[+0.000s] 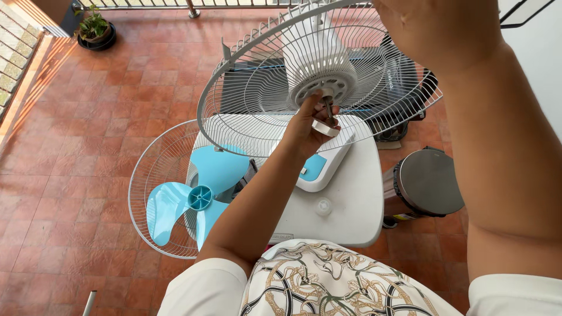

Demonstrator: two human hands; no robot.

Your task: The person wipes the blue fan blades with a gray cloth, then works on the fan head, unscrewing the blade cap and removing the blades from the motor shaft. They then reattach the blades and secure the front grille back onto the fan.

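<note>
1. Head view: the left hand pinches a small white nut on the fan's metal shaft, at the centre of the rear wire guard held above the white table.
2. The nut could slip and roll off the table (the grip is fingertips only).
3. The tilted guard could swing if the right hand loosens.
4. The right hand's fingers are cut off at the top edge; I cannot tell what they grasp.
5. The blue blade lies on the other guard, near left.
</note>
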